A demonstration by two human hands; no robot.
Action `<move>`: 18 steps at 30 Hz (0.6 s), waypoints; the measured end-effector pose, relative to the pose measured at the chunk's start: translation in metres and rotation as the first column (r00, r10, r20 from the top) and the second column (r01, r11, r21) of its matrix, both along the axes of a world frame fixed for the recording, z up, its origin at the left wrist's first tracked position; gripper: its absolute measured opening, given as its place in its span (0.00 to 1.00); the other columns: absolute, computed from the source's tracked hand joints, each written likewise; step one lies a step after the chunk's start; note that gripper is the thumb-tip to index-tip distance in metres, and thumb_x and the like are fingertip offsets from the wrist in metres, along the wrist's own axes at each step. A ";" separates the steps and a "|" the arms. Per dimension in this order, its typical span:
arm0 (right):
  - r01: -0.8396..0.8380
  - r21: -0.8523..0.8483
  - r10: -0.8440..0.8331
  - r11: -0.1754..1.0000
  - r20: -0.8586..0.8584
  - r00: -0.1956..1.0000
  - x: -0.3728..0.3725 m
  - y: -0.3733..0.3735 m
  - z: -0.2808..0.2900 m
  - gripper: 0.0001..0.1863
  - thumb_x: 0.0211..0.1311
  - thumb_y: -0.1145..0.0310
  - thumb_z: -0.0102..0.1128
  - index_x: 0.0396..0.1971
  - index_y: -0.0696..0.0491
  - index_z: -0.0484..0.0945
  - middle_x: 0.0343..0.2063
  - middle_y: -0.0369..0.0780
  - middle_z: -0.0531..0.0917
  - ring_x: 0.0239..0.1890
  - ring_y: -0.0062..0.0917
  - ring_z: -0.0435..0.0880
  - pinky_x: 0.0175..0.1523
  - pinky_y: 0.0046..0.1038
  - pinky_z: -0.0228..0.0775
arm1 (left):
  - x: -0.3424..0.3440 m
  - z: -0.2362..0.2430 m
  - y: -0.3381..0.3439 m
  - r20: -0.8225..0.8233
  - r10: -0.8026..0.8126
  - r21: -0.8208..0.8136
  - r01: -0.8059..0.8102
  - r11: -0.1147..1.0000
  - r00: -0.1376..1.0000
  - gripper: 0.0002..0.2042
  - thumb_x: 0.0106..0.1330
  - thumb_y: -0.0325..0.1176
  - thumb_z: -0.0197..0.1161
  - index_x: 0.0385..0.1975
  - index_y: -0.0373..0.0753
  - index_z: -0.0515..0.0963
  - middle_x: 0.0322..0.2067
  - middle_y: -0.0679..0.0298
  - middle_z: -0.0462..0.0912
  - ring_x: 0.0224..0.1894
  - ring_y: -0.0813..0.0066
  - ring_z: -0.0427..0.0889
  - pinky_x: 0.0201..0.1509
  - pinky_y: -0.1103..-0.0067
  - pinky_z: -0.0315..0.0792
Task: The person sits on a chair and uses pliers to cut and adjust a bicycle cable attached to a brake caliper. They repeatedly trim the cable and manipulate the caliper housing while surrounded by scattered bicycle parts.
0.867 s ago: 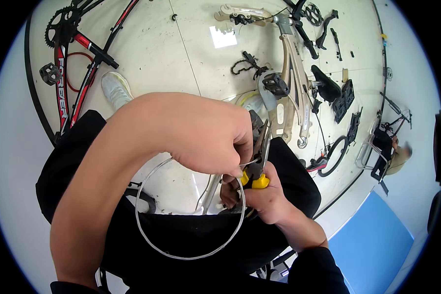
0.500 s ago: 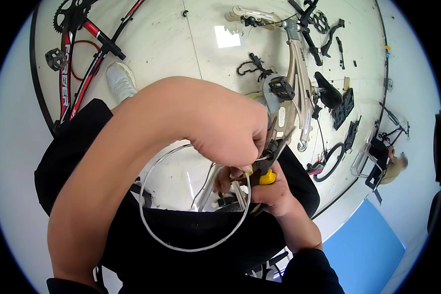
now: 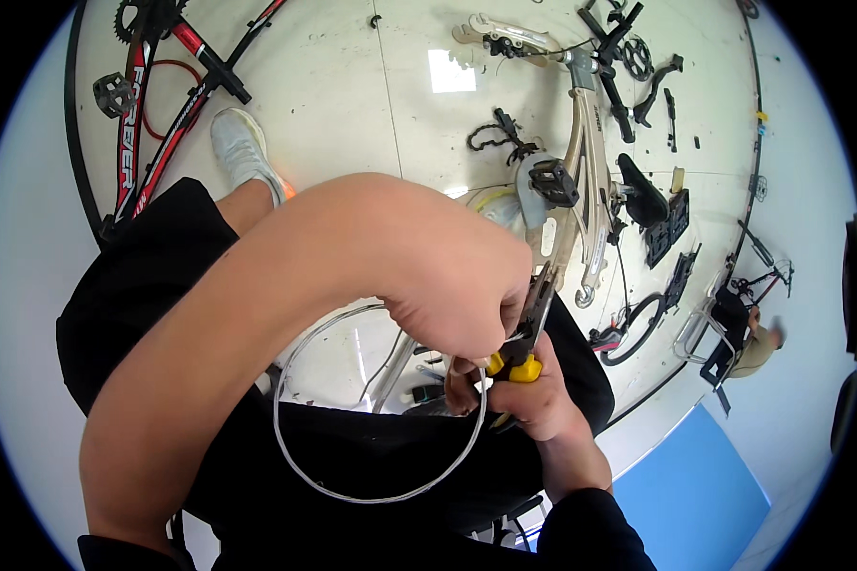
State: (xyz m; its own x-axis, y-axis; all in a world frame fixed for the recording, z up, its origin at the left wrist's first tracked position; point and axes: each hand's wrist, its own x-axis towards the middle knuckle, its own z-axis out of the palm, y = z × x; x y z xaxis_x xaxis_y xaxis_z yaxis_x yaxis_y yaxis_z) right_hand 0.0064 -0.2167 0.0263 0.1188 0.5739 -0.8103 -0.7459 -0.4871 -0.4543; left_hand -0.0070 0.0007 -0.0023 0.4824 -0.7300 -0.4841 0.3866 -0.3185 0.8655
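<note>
My left hand [image 3: 452, 281] is bent over with curled fingers, holding a thin silver cable [image 3: 278, 419] whose large loop hangs over my dark trouser legs. Its fingertips are partly hidden behind the knuckles. Just right of them, my right hand [image 3: 541, 404] grips pliers [image 3: 526, 369] with yellow handles and dark metal jaws, which point up and away from me beside my left knuckles. Part of the cable reaches toward the jaws; whether they bite on it I cannot tell.
A beige bicycle frame [image 3: 586, 143] with crank and pedal lies ahead. A red-and-black frame [image 3: 190, 43] is at left. A saddle [image 3: 643, 190], handlebar parts and black pieces lie at right. Another person [image 3: 752, 352] sits at far right near a bicycle. A blue mat [image 3: 690, 485] is lower right.
My left hand has moved to the right with the cable loop. My right hand and the pliers have shifted slightly right and down. The surroundings shift a little as my view moves.
</note>
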 end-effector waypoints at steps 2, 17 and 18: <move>0.064 -0.016 -0.065 0.998 -0.019 0.998 0.002 0.009 0.010 0.24 0.38 0.87 0.47 0.43 0.62 0.72 0.33 0.42 0.81 0.34 0.24 0.81 0.38 0.20 0.71 | -0.002 -0.003 0.000 -0.020 0.034 -0.054 -0.035 0.998 0.999 0.13 0.47 0.31 0.53 0.27 0.37 0.83 0.21 0.58 0.80 0.24 0.62 0.77 0.29 0.70 0.70; 0.089 -0.054 -0.092 0.995 -0.072 0.993 0.004 0.008 0.013 0.28 0.37 0.83 0.52 0.48 0.63 0.70 0.39 0.47 0.80 0.40 0.34 0.82 0.50 0.30 0.72 | 0.004 0.004 0.001 -0.039 -0.030 -0.037 0.029 0.999 0.999 0.08 0.53 0.30 0.56 0.27 0.35 0.81 0.18 0.60 0.78 0.22 0.69 0.76 0.26 0.74 0.66; 0.037 -0.064 -0.040 0.997 -0.043 0.998 0.006 0.001 0.011 0.27 0.37 0.83 0.51 0.46 0.63 0.70 0.37 0.46 0.80 0.39 0.33 0.82 0.48 0.29 0.72 | 0.000 0.003 0.002 -0.043 0.014 -0.045 -0.016 0.999 0.999 0.08 0.53 0.30 0.56 0.27 0.35 0.81 0.18 0.60 0.78 0.22 0.69 0.76 0.26 0.74 0.67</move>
State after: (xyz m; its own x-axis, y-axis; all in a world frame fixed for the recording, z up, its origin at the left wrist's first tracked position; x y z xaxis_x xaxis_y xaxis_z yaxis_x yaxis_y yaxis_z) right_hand 0.0121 -0.2159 0.0373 0.1033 0.5170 -0.8497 -0.7831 -0.4844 -0.3900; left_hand -0.0073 0.0025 0.0009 0.4732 -0.7443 -0.4713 0.4278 -0.2736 0.8615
